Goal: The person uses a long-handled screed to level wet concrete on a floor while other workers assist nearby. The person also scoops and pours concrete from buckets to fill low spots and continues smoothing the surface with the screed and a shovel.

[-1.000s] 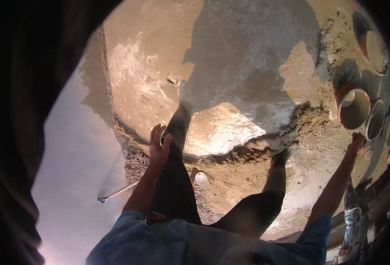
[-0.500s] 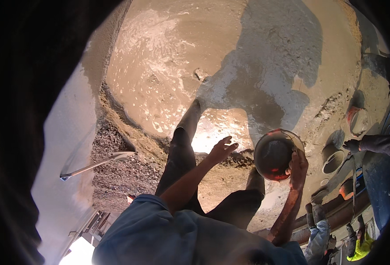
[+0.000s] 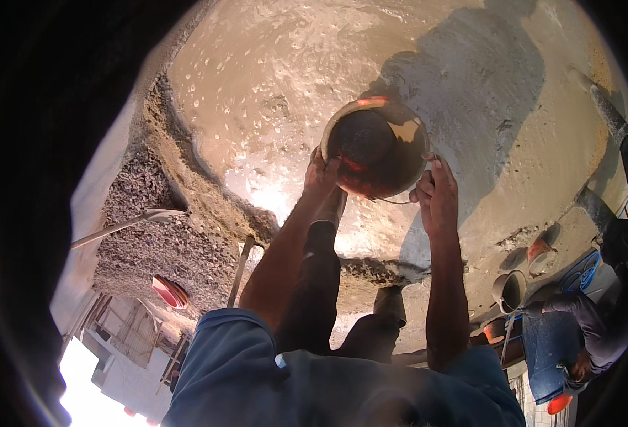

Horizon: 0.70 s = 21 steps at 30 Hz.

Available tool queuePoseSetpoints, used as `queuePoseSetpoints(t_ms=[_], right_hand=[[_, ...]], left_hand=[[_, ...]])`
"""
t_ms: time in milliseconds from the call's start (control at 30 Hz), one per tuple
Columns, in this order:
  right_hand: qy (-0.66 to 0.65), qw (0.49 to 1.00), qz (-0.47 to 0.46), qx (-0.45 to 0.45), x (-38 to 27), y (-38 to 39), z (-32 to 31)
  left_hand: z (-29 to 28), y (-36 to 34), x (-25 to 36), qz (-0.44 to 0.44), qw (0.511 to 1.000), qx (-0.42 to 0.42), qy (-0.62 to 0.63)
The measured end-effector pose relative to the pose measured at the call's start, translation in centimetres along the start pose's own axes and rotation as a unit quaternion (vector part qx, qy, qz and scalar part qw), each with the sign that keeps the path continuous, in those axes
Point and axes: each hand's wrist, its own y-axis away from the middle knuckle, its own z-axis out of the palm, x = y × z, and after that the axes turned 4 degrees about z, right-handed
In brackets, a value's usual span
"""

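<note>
I hold a round, dark bucket [image 3: 378,181] with reddish patches in front of me, above a wide pool of wet grey-brown cement mix [image 3: 257,92]. Its round mouth faces up toward me, and the inside looks dark with a sunlit patch on the right. My left hand [image 3: 321,174] grips the bucket's left side near the rim. On the other side, my right hand [image 3: 436,192] is closed at the rim, where the thin wire handle meets it. My left boot stands in the mix.
A shovel [image 3: 129,226] lies on the gravel heap [image 3: 136,185] to the left, near a red dish-shaped thing [image 3: 170,292]. Another handle [image 3: 241,270] stands beside my left arm. Several buckets [image 3: 509,290] and a co-worker's sleeve [image 3: 573,313] are at the right.
The bucket has moved left and forward, over the wet mix. My left hand, free before, has taken hold of its side. The view has shifted, and a co-worker shows more at the right.
</note>
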Motion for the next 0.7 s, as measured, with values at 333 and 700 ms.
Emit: queuePoseSetpoints(t_ms=[333,700], right_hand=[[-0.141,0.97,0.094,-0.176,20.1,-22.3,30.9],[-0.026,0.982,0.163,-0.091,32.3,-34.3,25.5]], left_hand=[[-30.6,-13.2,-2.3,0.036,0.844,0.234,-0.482],[-24.8,-16.8,-16.8,-0.165,0.869,0.192,-0.425]])
